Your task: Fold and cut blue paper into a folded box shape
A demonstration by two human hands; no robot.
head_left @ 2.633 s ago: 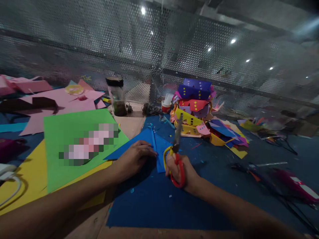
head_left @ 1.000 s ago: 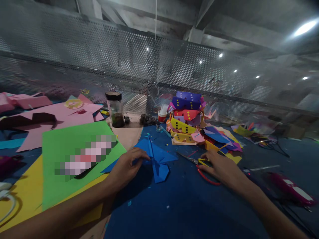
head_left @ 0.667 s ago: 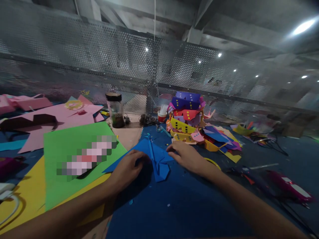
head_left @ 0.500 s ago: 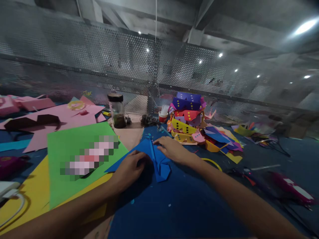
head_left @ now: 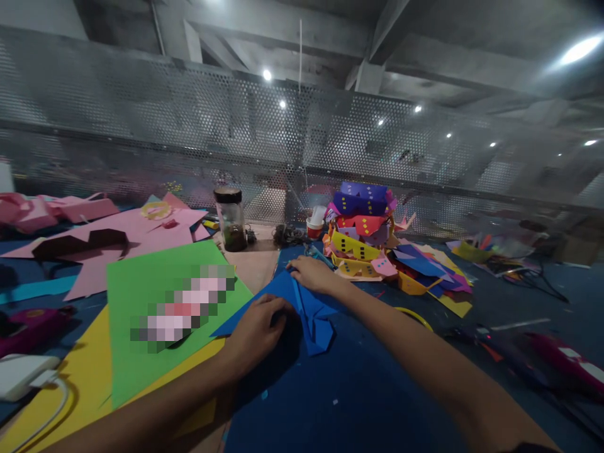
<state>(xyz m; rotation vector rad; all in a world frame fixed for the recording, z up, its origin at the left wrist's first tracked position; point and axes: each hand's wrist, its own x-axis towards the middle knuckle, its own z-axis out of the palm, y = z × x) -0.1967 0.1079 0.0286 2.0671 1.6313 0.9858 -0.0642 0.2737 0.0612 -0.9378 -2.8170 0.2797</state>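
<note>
A folded blue paper (head_left: 321, 335) lies on the dark blue table in front of me, its wide part reaching left under my hands. My left hand (head_left: 259, 324) rests on its left part, fingers curled, and I cannot make out what they hold, if anything. At the paper's far edge is my right hand (head_left: 311, 274), its fingers bent down onto the sheet with the fingertips close together. A narrow folded strip runs between the two hands toward me. Left of my left hand lies a green sheet (head_left: 136, 289) with a blurred-out item on it.
Yellow paper (head_left: 85, 371) lies under the green sheet. Behind stand a dark-lidded jar (head_left: 231, 220), a cup (head_left: 315, 226) and a pile of coloured paper crowns (head_left: 361, 242). A magenta tool (head_left: 561, 355) with cables lies right, a white adapter (head_left: 26, 376) left.
The view has shifted, so things appear slightly further right and lower. My right hand has slid a little left and away along the blue paper's far edge; my left hand stays on it.
</note>
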